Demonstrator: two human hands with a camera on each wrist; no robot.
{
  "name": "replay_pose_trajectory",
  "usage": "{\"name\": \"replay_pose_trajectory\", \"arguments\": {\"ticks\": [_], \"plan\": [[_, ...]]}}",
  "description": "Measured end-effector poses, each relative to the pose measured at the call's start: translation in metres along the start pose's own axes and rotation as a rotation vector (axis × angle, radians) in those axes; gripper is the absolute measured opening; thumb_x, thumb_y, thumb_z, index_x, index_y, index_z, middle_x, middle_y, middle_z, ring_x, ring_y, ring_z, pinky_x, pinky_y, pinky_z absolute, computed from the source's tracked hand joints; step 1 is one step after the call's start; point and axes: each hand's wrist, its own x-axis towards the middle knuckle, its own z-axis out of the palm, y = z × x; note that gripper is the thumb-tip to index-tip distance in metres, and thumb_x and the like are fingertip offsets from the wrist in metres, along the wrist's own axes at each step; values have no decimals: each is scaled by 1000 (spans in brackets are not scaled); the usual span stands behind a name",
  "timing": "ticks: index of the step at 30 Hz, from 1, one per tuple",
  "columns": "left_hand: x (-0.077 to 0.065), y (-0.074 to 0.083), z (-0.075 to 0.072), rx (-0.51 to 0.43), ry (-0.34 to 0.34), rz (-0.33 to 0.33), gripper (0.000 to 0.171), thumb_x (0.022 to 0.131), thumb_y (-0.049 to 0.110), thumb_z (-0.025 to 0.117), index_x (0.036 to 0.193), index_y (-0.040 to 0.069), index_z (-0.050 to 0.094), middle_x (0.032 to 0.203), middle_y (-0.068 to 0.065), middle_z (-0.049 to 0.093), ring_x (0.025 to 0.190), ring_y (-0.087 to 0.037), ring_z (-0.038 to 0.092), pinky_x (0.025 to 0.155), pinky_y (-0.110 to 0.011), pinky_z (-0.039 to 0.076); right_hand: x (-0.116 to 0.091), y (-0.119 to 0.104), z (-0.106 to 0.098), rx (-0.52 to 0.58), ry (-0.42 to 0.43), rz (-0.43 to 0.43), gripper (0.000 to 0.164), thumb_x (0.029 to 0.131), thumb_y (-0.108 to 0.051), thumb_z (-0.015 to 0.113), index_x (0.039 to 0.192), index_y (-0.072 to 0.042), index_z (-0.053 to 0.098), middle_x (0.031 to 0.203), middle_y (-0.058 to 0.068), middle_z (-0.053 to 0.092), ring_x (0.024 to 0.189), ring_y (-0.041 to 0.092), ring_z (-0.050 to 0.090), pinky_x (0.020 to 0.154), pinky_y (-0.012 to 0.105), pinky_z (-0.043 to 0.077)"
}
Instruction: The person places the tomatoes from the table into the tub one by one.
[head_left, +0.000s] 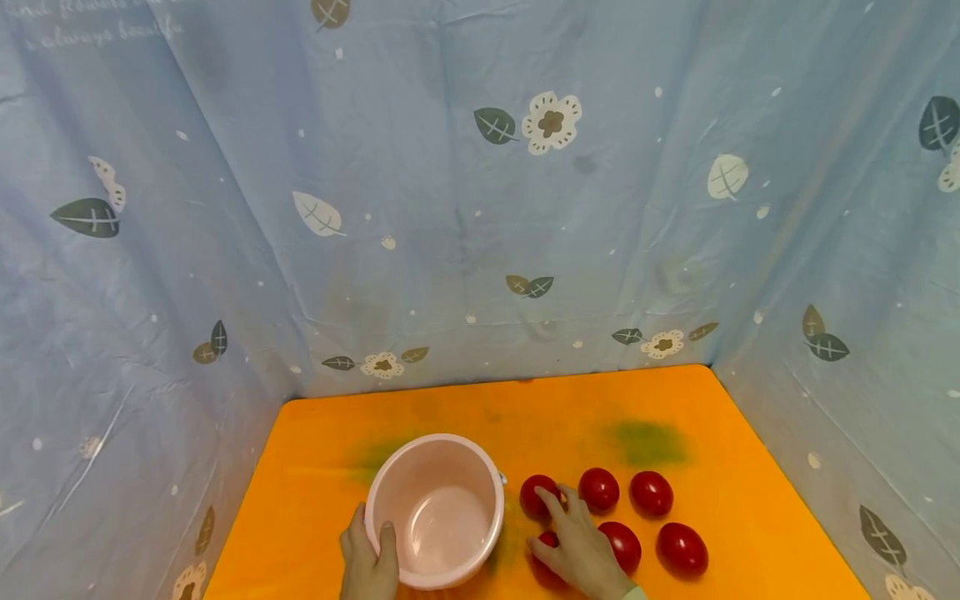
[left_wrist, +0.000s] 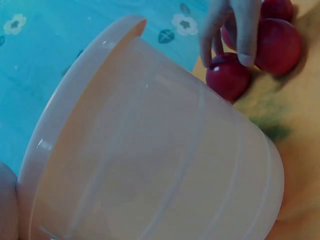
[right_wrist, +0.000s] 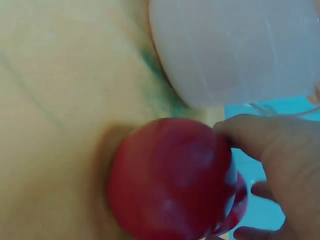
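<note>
My left hand (head_left: 367,557) grips the rim of a pale pink plastic bucket (head_left: 491,508), thumb inside and fingers outside along its left wall. The inside of the bucket shows bare. To its right, my right hand (head_left: 579,546) reaches over a group of glossy, smooth red round fruits. Its spread fingers straddle the fruit at the back left (head_left: 534,500). In the left wrist view, fingertips hang on both sides of that red fruit (left_wrist: 227,80). Another red fruit (right_wrist: 170,180) fills the right wrist view, with the thumb right at its edge; in the head view the hand partly covers it.
More red fruits lie right of the hand, among them one at the back (head_left: 598,490), one at the far right (head_left: 682,550) and one behind it (head_left: 651,494). An orange tabletop (head_left: 465,408) carries everything. Blue patterned curtains (head_left: 420,183) enclose it at the back and sides.
</note>
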Motion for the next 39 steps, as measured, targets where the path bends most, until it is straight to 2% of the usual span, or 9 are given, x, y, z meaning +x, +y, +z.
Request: {"name": "replay_pose_trajectory", "arguments": {"ticks": [4,7,12,19,26,29,32,35,39], "plan": [[1,0,1,-24,-27,-40,92,91,72,28,150,4,9,141,-25,19,106,-40,50,84,-56,47,-3,-4,1,-31,-11,33,64,74,-50,77,128,-25,52,129,8,41,98,24,50,60,40,52],[2,0,-1,-40,-57,-80,97,87,78,25,151,7,7,142,-24,16,105,-39,49,84,-56,47,-8,-6,2,-35,-80,44,60,72,-54,77,121,-26,55,121,4,41,95,22,46,59,35,47],[4,1,1,-9,-27,-70,93,89,77,24,150,8,11,142,-22,23,101,-37,51,79,-54,48,-11,1,8,-18,-181,15,58,72,-53,77,119,-26,55,122,7,45,101,26,45,60,40,51],[10,2,2,-16,2,2,74,99,59,20,146,2,17,138,-27,34,108,-40,52,85,-57,48,-11,6,14,-9,-248,24,67,71,-45,80,126,-20,51,127,13,46,107,32,47,68,53,54],[8,4,0,-58,-9,-90,69,99,57,12,150,11,16,147,-21,31,117,-39,46,91,-62,43,-11,9,7,15,-273,23,74,72,-37,81,132,-15,44,127,12,46,108,32,47,76,54,53],[6,-1,-2,-167,60,-108,63,100,51,19,147,9,23,131,-21,45,101,-35,54,79,-49,50,-12,9,4,60,-281,14,73,72,-36,80,133,-15,46,125,10,48,107,30,48,81,54,52],[6,-5,-7,-301,100,-129,55,100,45,30,135,3,26,102,-16,53,78,-25,53,65,-32,44,-14,8,-4,127,-291,26,71,74,-40,79,134,-17,47,124,7,50,106,28,50,85,56,50],[10,-9,-12,-377,63,-106,52,101,42,39,126,-3,30,81,-7,54,65,-17,50,60,-27,45,-15,3,-24,177,-286,26,71,75,-43,77,135,-19,47,128,8,51,110,30,52,87,60,49],[14,-12,-20,-407,-22,-98,58,100,45,43,122,-9,41,71,-1,54,61,-15,51,60,-27,50,-9,-13,-60,184,-189,-32,68,77,-39,78,133,-16,49,127,10,53,109,29,56,87,57,51]]}}
